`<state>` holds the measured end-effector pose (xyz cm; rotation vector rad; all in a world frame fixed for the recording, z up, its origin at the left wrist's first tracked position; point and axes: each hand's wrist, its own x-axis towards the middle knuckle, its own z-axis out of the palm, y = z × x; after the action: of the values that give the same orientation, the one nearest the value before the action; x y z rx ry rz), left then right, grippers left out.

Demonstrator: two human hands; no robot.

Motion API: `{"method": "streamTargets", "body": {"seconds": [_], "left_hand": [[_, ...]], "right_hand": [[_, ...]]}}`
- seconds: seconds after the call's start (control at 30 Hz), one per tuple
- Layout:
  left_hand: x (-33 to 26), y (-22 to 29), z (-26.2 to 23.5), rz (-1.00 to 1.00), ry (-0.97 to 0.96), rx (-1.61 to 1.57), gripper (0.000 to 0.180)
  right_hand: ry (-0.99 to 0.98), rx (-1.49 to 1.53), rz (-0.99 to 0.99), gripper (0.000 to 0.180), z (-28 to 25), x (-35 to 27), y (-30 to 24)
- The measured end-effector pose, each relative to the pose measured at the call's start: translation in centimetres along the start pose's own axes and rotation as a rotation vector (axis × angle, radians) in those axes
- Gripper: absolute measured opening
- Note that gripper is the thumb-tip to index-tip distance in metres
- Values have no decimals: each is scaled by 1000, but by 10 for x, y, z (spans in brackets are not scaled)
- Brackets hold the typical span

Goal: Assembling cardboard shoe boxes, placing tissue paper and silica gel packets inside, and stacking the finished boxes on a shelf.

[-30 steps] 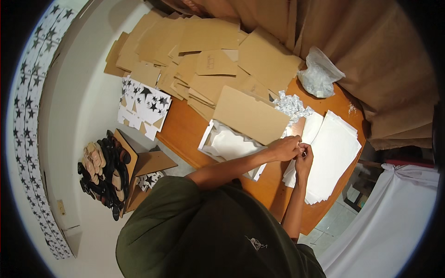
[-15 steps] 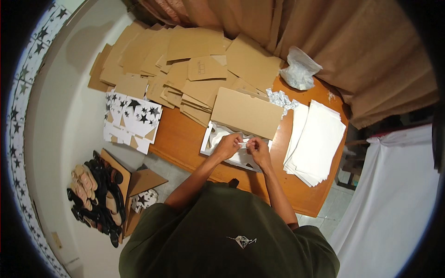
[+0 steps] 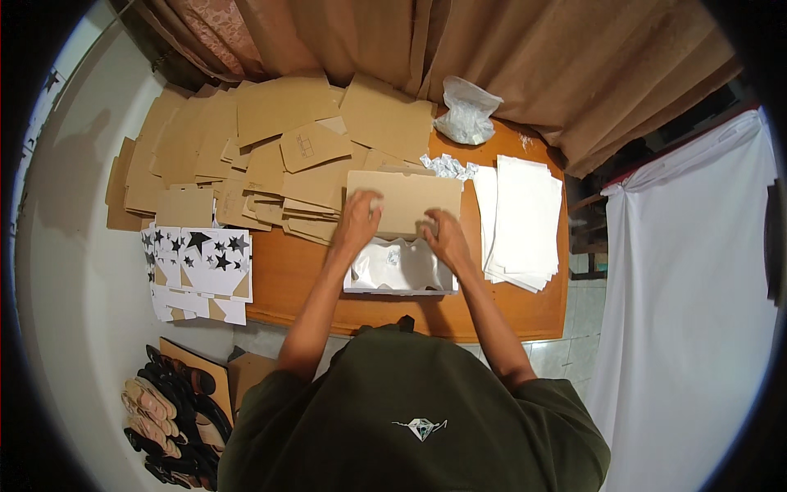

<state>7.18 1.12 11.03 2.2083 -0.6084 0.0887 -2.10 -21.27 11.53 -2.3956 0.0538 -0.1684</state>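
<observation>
An open cardboard box stands in front of me on the table, its brown lid (image 3: 402, 187) raised at the back. White tissue paper (image 3: 410, 275) lines the box, and a small white packet (image 3: 393, 257) with faint markings rests on it. Over the lid's left edge is my left hand (image 3: 358, 220), fingers curved and apart. My right hand (image 3: 445, 239) is near the lid's lower right corner, with its fingers also apart. Neither hand appears to hold anything; whether the fingertips touch the lid I cannot tell.
Flat brown cardboard pieces (image 3: 283, 111) pile up at the back left, with star-patterned sheets (image 3: 205, 262) before them. To the right lie white paper sheets (image 3: 527, 217), small packets (image 3: 449, 166) and a plastic bag (image 3: 467, 115). Shoes (image 3: 172, 410) sit low at the left of the wooden table (image 3: 295, 287).
The small packet has left my fingers and now lies on the tissue paper. Both hands have parted and moved up to the lid's sides. The whole view has shifted.
</observation>
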Motion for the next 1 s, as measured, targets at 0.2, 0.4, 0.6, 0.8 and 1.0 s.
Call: {"method": "streamTargets", "body": {"seconds": [0.2,0.4,0.6,0.8,1.0], "left_hand": [[70,1,-5,204,-20,340,59],[73,8,4,57,-310,355,67],[39,19,-5,209,-93,312,57],[-14,53,-35,261,-8,197,37],[-73,68,-44,248,-84,179,29]], "right_hand": [[80,-190,-68,49,-7,60,-6],[58,-453,-63,68,5,73,2],[30,-430,-3,68,-7,51,-17],[247,-472,-177,49,-30,-7,-51],[228,-366,-165,35,-27,-69,-65]]}}
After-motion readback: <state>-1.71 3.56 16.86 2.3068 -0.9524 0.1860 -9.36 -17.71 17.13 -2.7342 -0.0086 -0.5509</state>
